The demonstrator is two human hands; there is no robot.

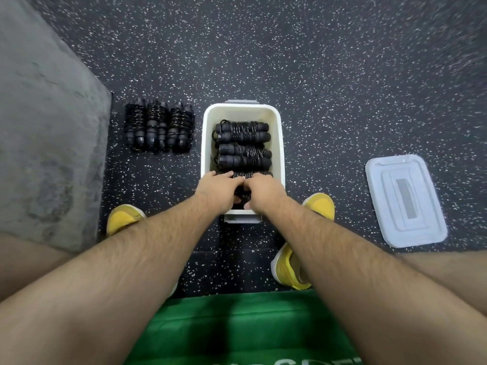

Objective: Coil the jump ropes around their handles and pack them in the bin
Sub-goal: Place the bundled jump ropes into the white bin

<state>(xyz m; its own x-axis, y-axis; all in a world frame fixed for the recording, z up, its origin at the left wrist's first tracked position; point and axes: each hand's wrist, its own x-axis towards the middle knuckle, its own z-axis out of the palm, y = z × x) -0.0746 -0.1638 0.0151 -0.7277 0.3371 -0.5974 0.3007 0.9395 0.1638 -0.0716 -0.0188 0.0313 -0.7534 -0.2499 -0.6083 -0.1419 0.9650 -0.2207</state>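
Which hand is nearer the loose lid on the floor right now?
Right. The right hand holds a coiled rope at the near end of the bin, on the side toward the lid; the left hand holds the same rope beside it, farther from the lid.

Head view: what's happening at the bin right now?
A person reaches into the white bin; the left hand and right hand both grip a coiled jump rope at its near end. Two packed ropes already lie farther in. Three coiled ropes wait on the floor left of the bin, and the lid lies on the floor to its right.
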